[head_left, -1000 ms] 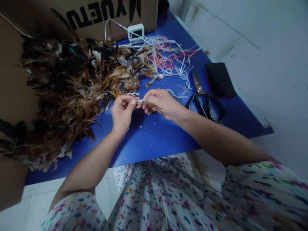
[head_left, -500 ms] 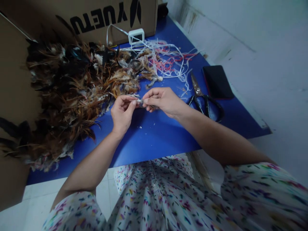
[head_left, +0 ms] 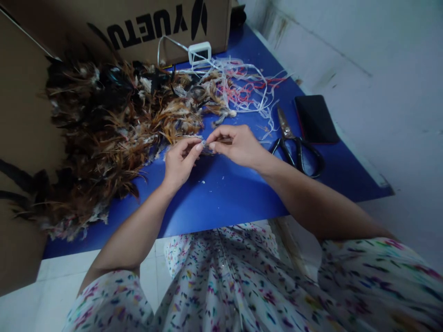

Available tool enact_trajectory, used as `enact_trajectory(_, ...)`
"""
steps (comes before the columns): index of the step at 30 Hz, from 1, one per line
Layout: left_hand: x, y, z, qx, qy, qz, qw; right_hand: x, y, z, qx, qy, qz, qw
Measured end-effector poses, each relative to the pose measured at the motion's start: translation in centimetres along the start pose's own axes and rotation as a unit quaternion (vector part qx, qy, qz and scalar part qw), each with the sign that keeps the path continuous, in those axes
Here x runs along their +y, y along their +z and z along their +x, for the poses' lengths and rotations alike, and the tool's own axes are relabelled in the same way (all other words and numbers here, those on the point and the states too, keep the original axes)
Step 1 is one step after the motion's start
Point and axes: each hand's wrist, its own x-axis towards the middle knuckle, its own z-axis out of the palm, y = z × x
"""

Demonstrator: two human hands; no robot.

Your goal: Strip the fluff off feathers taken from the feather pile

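Note:
My left hand (head_left: pixel 180 159) and my right hand (head_left: pixel 235 145) meet above the blue table (head_left: pixel 221 198), fingertips almost touching. Both pinch a small feather bundle (head_left: pixel 205 146) between thumb and fingers; most of it is hidden by the fingers. A large heap of brown and black feathers (head_left: pixel 104 133) lies just left of and behind my left hand. Its nearest tips reach my left fingers.
Black-handled scissors (head_left: pixel 297 147) lie right of my right hand, with a dark flat case (head_left: pixel 315 120) beyond them. White and red plastic strips (head_left: pixel 242 85) and a small white frame (head_left: pixel 200 52) lie at the back. A cardboard box (head_left: pixel 155 23) stands behind; another box wall (head_left: pixel 24 115) closes the left.
My right hand has lifted slightly and turned, fingers drawn closer to my left fingertips. The feather that trailed under my right palm no longer shows. The view has shifted a little.

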Motion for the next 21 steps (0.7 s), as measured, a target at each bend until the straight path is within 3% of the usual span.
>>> enact_trajectory(12,0.4,0.0,0.1,0.002,-0.018,-0.021,1.0,0.4,0.1,-0.1,-0.002,-0.007,-0.056,0.998)
enact_trajectory(16,0.4,-0.2,0.3,0.036,-0.043,-0.044,0.997,0.6,-0.2,0.2,0.045,-0.022,-0.069,0.996)
enact_trajectory(21,-0.2,-0.7,1.1,0.109,-0.083,-0.112,0.984,1.9,-0.7,1.0,0.075,0.013,-0.037,0.996)
